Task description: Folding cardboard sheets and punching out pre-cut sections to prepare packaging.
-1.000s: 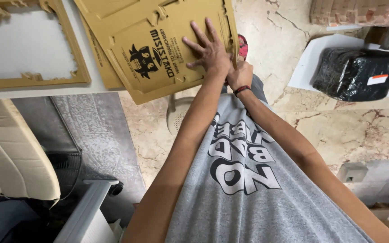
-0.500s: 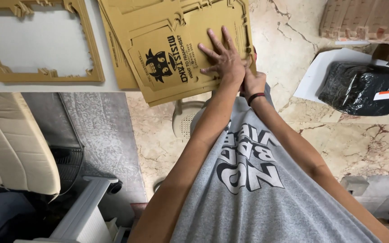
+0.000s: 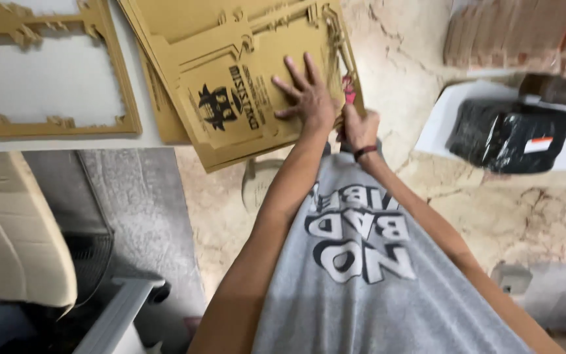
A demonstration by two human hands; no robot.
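cardboard stack [image 3: 244, 85] cut off at top edge, right hand [image 3: 359, 128] grip contents hidden

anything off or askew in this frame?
Mildly. The stack of die-cut cardboard sheets lies skewed and fanned, its near corner hanging past the white table edge over the floor. The left hand presses flat on it; the right hand grips a red-handled tool at its edge. No visible damage or spills.
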